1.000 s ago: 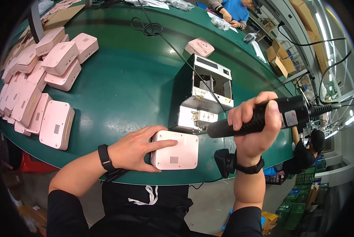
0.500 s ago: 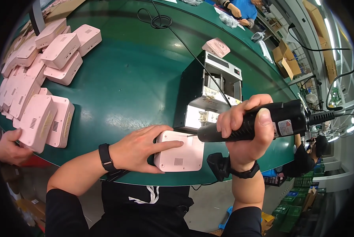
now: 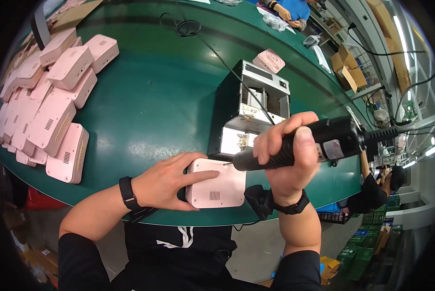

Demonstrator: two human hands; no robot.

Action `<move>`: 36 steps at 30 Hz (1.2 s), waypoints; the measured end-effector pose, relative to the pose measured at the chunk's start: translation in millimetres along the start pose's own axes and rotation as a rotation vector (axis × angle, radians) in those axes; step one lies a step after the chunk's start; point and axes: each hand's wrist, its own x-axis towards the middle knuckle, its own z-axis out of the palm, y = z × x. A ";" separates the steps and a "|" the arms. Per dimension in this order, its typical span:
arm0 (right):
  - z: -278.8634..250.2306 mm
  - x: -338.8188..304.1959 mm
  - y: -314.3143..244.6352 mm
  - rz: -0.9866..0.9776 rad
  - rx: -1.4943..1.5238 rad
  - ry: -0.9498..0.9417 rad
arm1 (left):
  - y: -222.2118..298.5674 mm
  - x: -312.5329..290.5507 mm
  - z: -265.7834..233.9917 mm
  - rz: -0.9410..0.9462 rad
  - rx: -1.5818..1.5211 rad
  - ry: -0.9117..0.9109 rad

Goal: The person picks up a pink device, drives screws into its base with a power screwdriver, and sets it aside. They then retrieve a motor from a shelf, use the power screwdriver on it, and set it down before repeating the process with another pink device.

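A light pink plastic case (image 3: pixel 229 186) lies flat on the green bench, with corner screw holes and a slotted vent showing. My left hand (image 3: pixel 166 182) grips it from the left, forefinger stretched across its top and thumb at the near edge. My right hand (image 3: pixel 295 165) is wrapped round a black corded electric screwdriver (image 3: pixel 331 140), tilted almost level. Its thin bit (image 3: pixel 227 164) reaches the case's far edge, close to my left forefinger. Whether the tip sits in a screw cannot be made out.
Just beyond the case stands a black and silver machine (image 3: pixel 249 104), with another pink case (image 3: pixel 269 60) behind it. Pink cases (image 3: pixel 67 153) are heaped at the left. The screwdriver's cable (image 3: pixel 217 56) crosses the green bench (image 3: pixel 144 92). A co-worker (image 3: pixel 290 12) sits across the bench.
The other person's hand at the left has gone from view, and the case it held now rests on the heap. The screwdriver bit has moved slightly left over my case.
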 end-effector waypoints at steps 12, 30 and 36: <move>-25.1 15.2 -28.3 -0.123 -0.140 0.157 | 17.9 29.8 24.0 0.021 0.028 -0.088; 3.8 -8.4 -20.5 -0.006 0.039 -0.077 | 5.0 34.7 33.9 0.082 -0.017 -0.034; 11.2 -11.6 -22.4 0.096 0.098 -0.115 | 1.5 34.9 33.7 0.087 -0.042 -0.051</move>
